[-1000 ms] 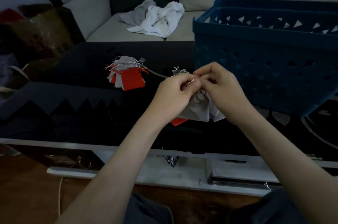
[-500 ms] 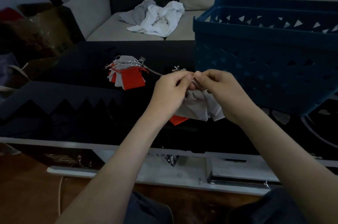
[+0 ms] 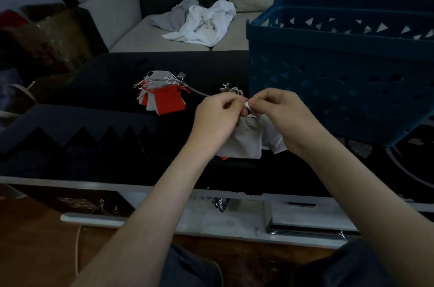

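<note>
The left hand (image 3: 216, 117) and the right hand (image 3: 279, 117) meet fingertip to fingertip above the near middle of the table (image 3: 94, 146). Both have curled fingers that pinch the gathered mouth of one grey pouch (image 3: 246, 143), where a bit of pale drawstring (image 3: 247, 105) shows between them.

The pouch hangs from the fingers toward the near edge, so its long axis runs from the mouth up at the fingers to the bottom below. Neither hand is nearer, so a pull on the drawstring would probably go sideways, away from the mouth.

Under it lie one paler pouch (image 3: 274, 143) and one red corner (image 3: 223, 158). A pile of pouches (image 3: 162, 96), red and grey, lies to the left; I cannot count them surely. One blue basket (image 3: 340, 80) stands at the right edge.
</note>
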Tool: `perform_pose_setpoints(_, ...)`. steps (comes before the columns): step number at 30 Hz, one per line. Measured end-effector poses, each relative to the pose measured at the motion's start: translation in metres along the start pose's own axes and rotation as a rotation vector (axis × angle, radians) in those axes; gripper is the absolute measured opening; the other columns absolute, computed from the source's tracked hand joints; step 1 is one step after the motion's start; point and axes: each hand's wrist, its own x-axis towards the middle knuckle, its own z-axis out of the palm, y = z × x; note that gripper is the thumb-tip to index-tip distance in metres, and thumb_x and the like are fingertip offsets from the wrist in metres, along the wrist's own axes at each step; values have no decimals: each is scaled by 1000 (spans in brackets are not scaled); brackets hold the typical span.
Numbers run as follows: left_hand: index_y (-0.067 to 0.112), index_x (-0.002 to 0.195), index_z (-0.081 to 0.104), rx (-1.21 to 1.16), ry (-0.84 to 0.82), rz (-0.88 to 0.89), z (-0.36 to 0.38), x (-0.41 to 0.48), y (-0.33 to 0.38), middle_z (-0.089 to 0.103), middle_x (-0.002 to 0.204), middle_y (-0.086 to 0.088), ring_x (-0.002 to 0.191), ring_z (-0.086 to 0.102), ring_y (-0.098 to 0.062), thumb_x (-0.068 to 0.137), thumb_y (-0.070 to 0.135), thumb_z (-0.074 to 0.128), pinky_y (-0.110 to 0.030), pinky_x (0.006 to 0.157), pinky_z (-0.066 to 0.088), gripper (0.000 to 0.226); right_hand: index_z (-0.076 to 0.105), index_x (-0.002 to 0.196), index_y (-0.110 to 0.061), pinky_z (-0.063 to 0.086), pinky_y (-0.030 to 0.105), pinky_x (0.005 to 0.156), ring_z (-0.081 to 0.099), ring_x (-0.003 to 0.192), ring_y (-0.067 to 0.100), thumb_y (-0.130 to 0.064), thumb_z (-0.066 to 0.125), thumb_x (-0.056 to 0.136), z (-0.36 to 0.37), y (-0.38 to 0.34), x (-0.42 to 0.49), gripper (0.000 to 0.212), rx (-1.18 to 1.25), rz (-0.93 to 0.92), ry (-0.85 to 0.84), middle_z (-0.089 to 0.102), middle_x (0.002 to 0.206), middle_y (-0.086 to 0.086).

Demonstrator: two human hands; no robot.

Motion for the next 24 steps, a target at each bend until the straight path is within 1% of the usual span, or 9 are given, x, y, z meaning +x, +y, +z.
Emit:
perform_pose_setpoints(3,22,74,69,-158,-24,-102,-2,0,3,66,66,6,68,61,-2,93,14,57,-17,67,47,23,62,69,-19,44,12,61,54,60,-2,-12,61,88,1,4,3,20,-106,-90,89,59,59,-11)
perform_pose_setpoints(6,17,76,68,-262,-61,-165,-3,-1,4,64,63,8,60,58,0,93,16,58,-16,57,45,20,62,73,-21,44,13,61,55,61,-2,-18,61,90,1,5,4,17,-107,-107,67,61,66,-9)
perform_pose_setpoints(8,15,78,70,-314,-45,-151,-3,-1,3,65,65,6,65,61,-4,93,12,58,-19,62,47,19,63,80,-19,45,10,58,57,60,-4,-19,61,91,1,5,3,10,-77,-77,-5,64,70,-7)
perform_pose_setpoints(11,9,82,71,-344,-12,-100,-2,0,2,68,73,0,74,63,-8,93,10,57,-22,72,49,18,67,86,-17,48,11,64,61,68,0,-14,59,92,2,5,1,11,-49,-60,-113,67,81,3)
perform_pose_setpoints(14,8,81,71,-331,30,-66,0,-1,2,69,74,2,73,63,-3,93,8,57,-15,71,49,18,68,77,-16,46,13,62,57,63,-1,-12,59,92,2,4,1,18,-87,-84,-120,65,72,0)
perform_pose_setpoints(16,9,80,71,-339,51,-68,0,-2,4,69,73,3,72,63,-2,92,7,57,-12,68,48,19,67,77,-13,44,14,61,54,60,0,-14,61,91,2,3,2,16,-96,-78,-93,62,70,0)
perform_pose_setpoints(20,10,76,71,-581,43,-197,-1,0,8,69,70,-2,71,65,-9,92,5,57,-19,71,52,22,66,78,-9,43,17,61,51,64,7,-18,62,90,1,3,1,14,-5,-61,-122,58,73,6)
perform_pose_setpoints(22,9,77,71,-679,5,-256,-3,0,10,69,69,-3,70,65,-12,92,4,56,-22,71,53,21,65,80,-7,43,17,62,50,67,11,-15,59,90,-1,2,0,14,79,-35,-170,57,77,9)
perform_pose_setpoints(24,9,78,71,-713,-56,-272,-4,1,9,69,71,-3,72,64,-13,92,6,56,-24,73,54,21,64,80,-8,45,19,66,53,71,14,-13,56,92,-4,1,1,15,164,12,-231,58,79,9)
